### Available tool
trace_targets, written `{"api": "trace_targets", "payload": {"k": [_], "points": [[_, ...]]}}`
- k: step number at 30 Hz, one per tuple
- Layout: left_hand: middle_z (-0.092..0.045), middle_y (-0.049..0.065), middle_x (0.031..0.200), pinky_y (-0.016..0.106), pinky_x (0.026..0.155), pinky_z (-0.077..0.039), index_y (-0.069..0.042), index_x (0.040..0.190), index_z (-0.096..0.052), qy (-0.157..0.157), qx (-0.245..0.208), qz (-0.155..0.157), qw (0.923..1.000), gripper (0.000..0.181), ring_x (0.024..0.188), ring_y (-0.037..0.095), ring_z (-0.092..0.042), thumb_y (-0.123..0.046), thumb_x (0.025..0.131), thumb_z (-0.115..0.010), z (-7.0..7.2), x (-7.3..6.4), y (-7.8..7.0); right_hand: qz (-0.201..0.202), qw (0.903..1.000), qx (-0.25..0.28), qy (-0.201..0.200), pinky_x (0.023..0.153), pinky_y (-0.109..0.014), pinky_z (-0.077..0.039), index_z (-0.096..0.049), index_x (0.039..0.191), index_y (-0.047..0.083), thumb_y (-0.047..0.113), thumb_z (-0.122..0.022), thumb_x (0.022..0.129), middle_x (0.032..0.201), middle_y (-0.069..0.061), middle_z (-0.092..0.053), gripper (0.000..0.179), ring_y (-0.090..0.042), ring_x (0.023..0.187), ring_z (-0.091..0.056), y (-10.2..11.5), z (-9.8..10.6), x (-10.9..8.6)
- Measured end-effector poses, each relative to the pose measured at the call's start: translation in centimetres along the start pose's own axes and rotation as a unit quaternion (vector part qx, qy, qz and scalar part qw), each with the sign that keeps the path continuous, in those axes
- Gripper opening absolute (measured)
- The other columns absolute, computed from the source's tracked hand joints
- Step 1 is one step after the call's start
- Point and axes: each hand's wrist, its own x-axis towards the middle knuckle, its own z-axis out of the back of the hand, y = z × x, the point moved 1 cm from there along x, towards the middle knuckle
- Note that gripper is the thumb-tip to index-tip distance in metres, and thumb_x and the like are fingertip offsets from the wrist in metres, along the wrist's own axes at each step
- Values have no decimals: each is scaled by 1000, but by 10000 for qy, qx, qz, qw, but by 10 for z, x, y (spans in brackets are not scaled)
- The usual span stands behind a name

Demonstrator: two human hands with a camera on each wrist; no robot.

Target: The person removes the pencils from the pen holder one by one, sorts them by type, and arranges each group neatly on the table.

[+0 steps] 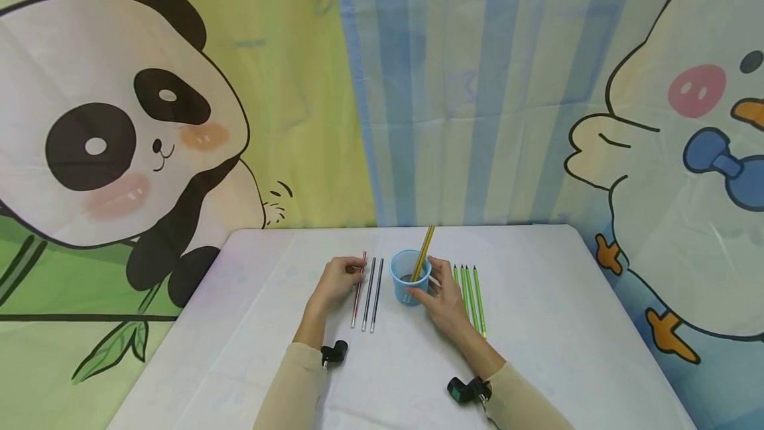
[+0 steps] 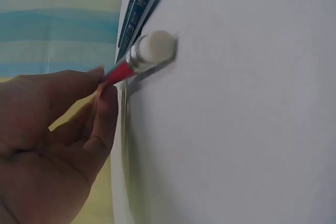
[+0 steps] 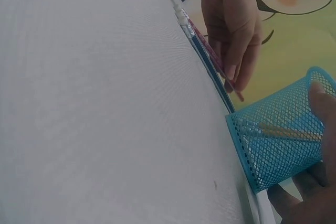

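My left hand (image 1: 341,279) pinches a red pencil (image 2: 119,73) between thumb and fingers; its white eraser end points toward the wrist camera. Just right of it two dark blue pencils (image 1: 373,294) lie side by side on the table. My right hand (image 1: 443,296) grips a light blue mesh pencil cup (image 3: 283,135) from its right side, thumb at the front and fingers behind. Yellow pencils (image 1: 423,252) lean inside the cup, their upper ends standing above the rim. In the right wrist view the cup's base is at the tabletop.
Several green pencils (image 1: 479,300) lie in a row right of the right hand. The white table (image 1: 239,350) ends at the back against a curtain (image 1: 442,85) printed with a panda and a bird. A small camera is strapped to each wrist.
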Motion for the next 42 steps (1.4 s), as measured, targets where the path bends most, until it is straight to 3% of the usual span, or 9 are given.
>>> {"api": "trace_targets", "payload": {"k": [5,12,18,22,29,35,42], "points": [[-77,9,104,35,82,-58,-4,118,-77,8,318,79,9995,26,92,19,-68,-3,92,-77,-3,-1,-2,-85,10000,-32,-27,115,-65,-40,-41,149,5,11,-87,85,155,-24,-49,79,-47,145,-47,1,-1,0],[-74,9,105,43,91,-57,-5,115,-78,11,822,67,9966,23,99,22,-67,-3,92,-76,-8,0,-4,-308,9994,143,1,118,-67,-33,-37,150,-5,2,-83,87,157,-30,-44,78,-52,147,-40,34,-2,-5],[-74,9,109,44,93,-57,-4,119,-76,37,955,87,9954,26,103,24,-67,-3,93,-75,-9,0,-6,-303,9994,140,-3,117,-68,-34,-37,150,-6,2,-83,87,156,-31,-44,78,-52,146,-41,33,-2,-4],[-73,11,116,42,89,-58,-3,123,-74,-59,921,-44,9957,28,102,23,-68,-5,95,-74,-5,0,-12,-392,9992,78,-16,118,-67,-33,-36,151,-5,3,-84,87,158,-30,-43,80,-52,147,-40,20,-2,-2],[-70,16,128,44,90,-61,-5,129,-70,-330,475,-698,9959,30,111,29,-70,-10,99,-70,2,3,-37,-247,9997,-18,-47,117,-65,-37,-38,152,1,9,-86,86,158,-28,-45,82,-49,147,-42,2,-1,1],[-71,11,130,40,97,-60,-11,130,-71,-229,-464,-1048,9931,31,114,23,-71,-20,100,-72,-5,6,-53,-125,9999,-48,-71,115,-64,-40,-40,150,4,16,-88,85,156,-24,-49,81,-48,145,-46,1,0,0],[-71,10,132,33,102,-58,-10,131,-70,21,-1686,-1405,9756,32,121,22,-69,-20,101,-70,-19,6,-74,-77,9998,-163,-34,114,-66,-40,-39,151,2,19,-87,87,157,-21,-49,82,-48,145,-45,2,-1,0]]}}
